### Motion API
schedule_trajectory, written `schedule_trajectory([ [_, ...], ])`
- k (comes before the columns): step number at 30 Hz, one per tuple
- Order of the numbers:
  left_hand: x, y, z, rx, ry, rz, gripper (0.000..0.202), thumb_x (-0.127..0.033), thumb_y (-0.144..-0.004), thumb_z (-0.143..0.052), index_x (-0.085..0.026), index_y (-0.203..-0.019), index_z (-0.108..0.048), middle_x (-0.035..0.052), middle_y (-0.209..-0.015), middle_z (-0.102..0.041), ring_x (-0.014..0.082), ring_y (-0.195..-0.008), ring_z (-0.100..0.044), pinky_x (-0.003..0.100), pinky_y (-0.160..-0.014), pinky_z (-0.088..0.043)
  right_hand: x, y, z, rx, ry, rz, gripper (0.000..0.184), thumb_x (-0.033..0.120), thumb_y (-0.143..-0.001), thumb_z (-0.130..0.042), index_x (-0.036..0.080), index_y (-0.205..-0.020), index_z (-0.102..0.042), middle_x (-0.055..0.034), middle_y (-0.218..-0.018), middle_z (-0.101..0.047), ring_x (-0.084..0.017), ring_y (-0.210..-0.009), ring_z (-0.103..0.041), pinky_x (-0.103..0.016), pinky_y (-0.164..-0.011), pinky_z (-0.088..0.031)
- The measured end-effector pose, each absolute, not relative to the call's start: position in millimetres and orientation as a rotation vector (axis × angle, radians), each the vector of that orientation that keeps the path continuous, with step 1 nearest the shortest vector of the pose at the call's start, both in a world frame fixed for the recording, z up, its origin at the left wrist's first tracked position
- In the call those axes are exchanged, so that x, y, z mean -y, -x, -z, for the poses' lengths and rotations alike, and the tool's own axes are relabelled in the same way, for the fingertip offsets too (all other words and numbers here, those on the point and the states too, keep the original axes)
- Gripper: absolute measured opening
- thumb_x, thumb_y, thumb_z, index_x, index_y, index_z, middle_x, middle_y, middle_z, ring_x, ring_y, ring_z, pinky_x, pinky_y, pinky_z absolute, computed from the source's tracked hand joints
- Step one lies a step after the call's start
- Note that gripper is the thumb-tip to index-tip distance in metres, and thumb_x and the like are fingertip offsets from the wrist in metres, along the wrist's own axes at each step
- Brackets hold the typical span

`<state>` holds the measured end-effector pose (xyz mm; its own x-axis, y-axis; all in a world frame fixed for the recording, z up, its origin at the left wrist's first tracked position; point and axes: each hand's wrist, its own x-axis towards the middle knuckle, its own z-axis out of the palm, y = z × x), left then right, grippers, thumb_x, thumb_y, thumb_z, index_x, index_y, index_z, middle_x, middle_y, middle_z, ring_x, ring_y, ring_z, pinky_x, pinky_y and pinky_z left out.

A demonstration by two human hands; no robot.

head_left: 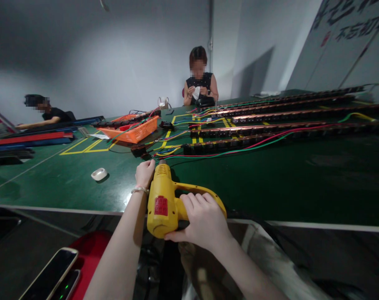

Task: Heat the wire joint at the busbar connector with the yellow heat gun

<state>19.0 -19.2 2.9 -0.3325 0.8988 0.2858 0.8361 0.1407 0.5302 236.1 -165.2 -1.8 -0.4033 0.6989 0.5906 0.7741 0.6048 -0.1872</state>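
My right hand (205,216) is wrapped round the handle of a yellow heat gun (160,183). The gun has a red label on its body, and its nozzle points away from me toward the wires. Just left of the nozzle, my left hand (145,173) is closed at the ends of the red and green wires (189,157); its fingertips are partly hidden. Those wires run right along the nearest long black strip (227,143). A small black block (140,151) with wires lies just beyond my left hand.
Several more black strips with copper-coloured edges lie across the green table (270,179). An orange basket (130,133) holds strips and wires. A small white dish (99,174) sits at left. Two people work across the table. Phone-like devices (50,271) rest on red at lower left.
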Motion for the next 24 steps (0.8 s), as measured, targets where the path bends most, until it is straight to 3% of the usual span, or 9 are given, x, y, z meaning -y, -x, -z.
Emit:
schedule_trajectory([
  [11,16.9,-10.6,2.5,-2.203,-1.725,-1.027,0.047,-0.049,-0.08,-0.035,-0.015,-0.069,-0.066,0.0069,-0.066,-0.061,0.0177,-0.065,-0.052,0.024,-0.056,-0.032,156.7,-247.6,5.1,2.208,1.008,0.129,0.091,0.092,-0.057,-0.034,0.013,-0.092,-0.062,-0.0077,-0.083,-0.066,-0.022,-0.075,-0.058,-0.035,-0.072,-0.034],
  [24,13.1,-8.5,9.2,-2.17,-1.746,-1.075,0.042,-0.049,-0.077,-0.036,-0.017,-0.052,-0.051,-0.0008,-0.053,-0.042,0.0127,-0.057,-0.041,0.024,-0.054,-0.028,150.4,-274.9,-0.1,2.241,0.953,0.022,0.088,0.092,-0.054,-0.04,0.015,-0.09,-0.063,-0.0069,-0.081,-0.067,-0.022,-0.077,-0.061,-0.034,-0.074,-0.034],
])
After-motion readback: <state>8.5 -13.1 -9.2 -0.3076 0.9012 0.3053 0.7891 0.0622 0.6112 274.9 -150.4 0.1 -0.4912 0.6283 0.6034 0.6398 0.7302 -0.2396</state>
